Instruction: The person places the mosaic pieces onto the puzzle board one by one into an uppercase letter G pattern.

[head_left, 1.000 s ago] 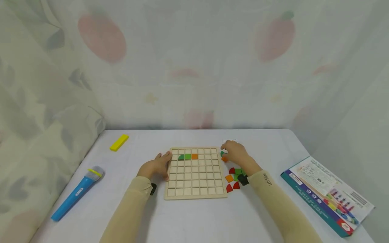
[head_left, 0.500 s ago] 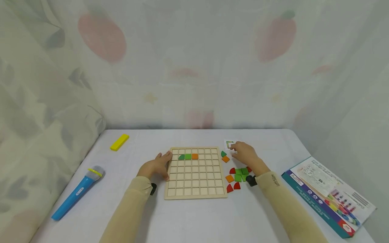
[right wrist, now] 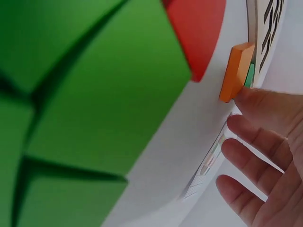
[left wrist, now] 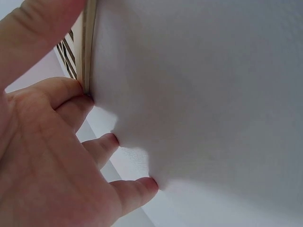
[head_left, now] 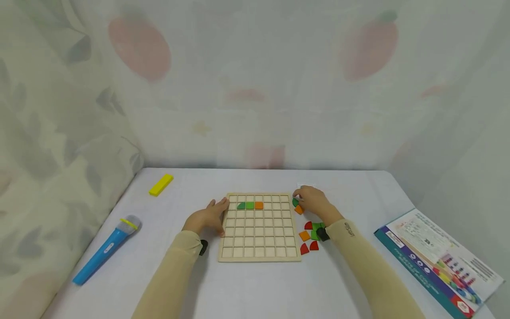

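Observation:
My left hand [head_left: 205, 219] rests at the left edge of a wooden grid board [head_left: 259, 231]. In the left wrist view its index finger touches the board's side, while the other fingertips touch the white cloth. Near the top of the grid sit a green quarter-round tile [head_left: 241, 206], a green square tile [head_left: 250, 205] and an orange square tile [head_left: 259, 205]. My right hand [head_left: 316, 203] is beside the board's upper right corner, over a loose green rounded tile [head_left: 295, 202]. In the right wrist view the thumb is at a loose orange tile [right wrist: 236, 71]; the fingers are spread.
Red, green and orange tiles [head_left: 304, 235] lie right of the board. A printed card [right wrist: 206, 165] is partly hidden behind my right hand. A game box [head_left: 438, 261] stands far right; a toy microphone [head_left: 105, 250] and yellow block [head_left: 161, 184] lie left.
My right hand moved right over the printed card, then came back left to the loose green tile. My left hand has kept its place at the board.

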Available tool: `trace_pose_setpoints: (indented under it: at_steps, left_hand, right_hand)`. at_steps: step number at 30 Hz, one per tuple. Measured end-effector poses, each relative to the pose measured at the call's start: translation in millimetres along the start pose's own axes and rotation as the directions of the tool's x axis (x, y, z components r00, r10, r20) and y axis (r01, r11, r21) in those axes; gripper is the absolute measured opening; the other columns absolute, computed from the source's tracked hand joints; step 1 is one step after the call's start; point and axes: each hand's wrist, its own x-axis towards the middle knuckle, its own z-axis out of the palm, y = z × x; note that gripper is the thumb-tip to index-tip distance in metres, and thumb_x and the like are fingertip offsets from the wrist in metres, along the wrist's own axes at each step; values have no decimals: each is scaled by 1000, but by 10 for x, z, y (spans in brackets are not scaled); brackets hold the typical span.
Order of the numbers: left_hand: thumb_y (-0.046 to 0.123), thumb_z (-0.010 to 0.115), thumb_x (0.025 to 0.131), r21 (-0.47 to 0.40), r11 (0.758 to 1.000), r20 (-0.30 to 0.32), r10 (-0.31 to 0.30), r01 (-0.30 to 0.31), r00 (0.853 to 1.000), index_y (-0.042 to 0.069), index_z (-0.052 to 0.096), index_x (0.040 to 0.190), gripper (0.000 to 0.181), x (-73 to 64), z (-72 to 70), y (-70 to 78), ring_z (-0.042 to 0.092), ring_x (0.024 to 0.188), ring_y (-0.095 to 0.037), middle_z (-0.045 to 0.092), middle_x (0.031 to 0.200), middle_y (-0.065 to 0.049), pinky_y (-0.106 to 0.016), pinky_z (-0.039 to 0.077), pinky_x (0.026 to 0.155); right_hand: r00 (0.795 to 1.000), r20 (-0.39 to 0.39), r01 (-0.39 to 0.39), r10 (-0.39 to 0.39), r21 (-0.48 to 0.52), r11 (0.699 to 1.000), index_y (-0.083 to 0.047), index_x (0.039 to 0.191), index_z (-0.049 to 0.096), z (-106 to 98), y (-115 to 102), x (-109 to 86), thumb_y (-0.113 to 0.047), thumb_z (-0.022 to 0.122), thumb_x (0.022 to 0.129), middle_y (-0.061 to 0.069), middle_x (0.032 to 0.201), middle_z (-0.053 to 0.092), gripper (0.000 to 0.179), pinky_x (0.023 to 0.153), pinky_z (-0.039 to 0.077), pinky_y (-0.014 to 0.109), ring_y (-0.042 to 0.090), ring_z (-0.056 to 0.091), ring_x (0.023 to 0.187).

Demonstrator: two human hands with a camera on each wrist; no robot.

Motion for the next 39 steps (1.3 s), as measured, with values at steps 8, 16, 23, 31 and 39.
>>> trace_pose_setpoints:
  at_steps: [8,16,23,31,39]
  left_hand:
    - [11,84,58,6,1000,5,-4,4,1000,11,13,149,115,-1,-19,19,-6,139,-39,4,155,-7,-64,7,105]
    - [11,84,59,8,1000,8,-3,3,1000,11,14,149,114,-17,-9,3,-6,139,-38,3,155,-6,-65,9,104]
    - [11,84,59,0,1000,5,-7,7,1000,11,13,149,114,-50,-33,25,-7,139,-38,3,155,-5,-66,8,104]
    - [10,84,59,3,1000,3,0,0,1000,11,13,149,114,-45,-32,26,-6,139,-39,3,155,-7,-65,8,104]
    - [11,84,59,3,1000,9,1,-1,1000,11,12,149,115,-48,-16,36,-7,139,-39,3,155,-7,-65,7,104]
  right_hand:
    - [999,35,15,-14,-23,1000,-12,111,67,-69,-75,-38,-14,63,87,5,97,60,24,80,50,37,20,57,89]
    - [996,38,-74,78,-84,994,-9,91,66,-121,-73,-152,-32,68,82,2,84,60,24,66,50,33,16,53,73]
    - [982,34,-180,185,-121,976,-11,78,61,-88,-13,-226,-43,67,80,0,71,55,33,55,42,30,17,49,65]
    - [996,42,-79,79,8,997,-10,113,63,-92,12,-289,-19,69,82,10,116,61,33,92,45,45,26,56,106]
    - [998,48,-32,32,-2,999,-6,107,66,-98,-44,-275,-10,68,82,6,98,63,26,83,50,39,19,58,88]
